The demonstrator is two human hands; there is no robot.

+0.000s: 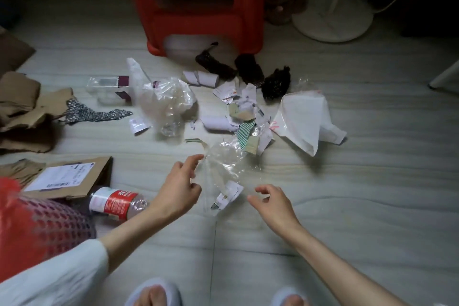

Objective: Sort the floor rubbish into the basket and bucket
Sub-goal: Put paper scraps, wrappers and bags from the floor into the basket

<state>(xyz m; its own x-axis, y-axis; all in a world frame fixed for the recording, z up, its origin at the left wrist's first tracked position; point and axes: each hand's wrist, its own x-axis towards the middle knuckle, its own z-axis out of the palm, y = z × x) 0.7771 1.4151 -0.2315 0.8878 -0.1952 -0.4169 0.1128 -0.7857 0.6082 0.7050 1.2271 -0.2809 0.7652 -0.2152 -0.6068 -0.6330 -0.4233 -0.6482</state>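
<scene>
Rubbish lies scattered on the pale tiled floor. A crumpled clear plastic film (228, 166) with a paper scrap (227, 196) in it sits just in front of me. My left hand (180, 185) reaches to the film's left edge, index fingertip touching it, thumb and fingers apart. My right hand (272, 200) hovers to the right of the film, fingers loosely curled, holding nothing. A red mesh basket (42, 221) shows at the lower left. No bucket is in view.
Torn paper scraps (242, 103), a clear plastic bag (169, 99), a white bag (303, 117) and dark clumps (249, 69) lie beyond. A bottle (116, 202), cardboard (72, 179) and brown paper (22, 112) are left. A red stool (198, 15) and fan base (332, 17) stand behind.
</scene>
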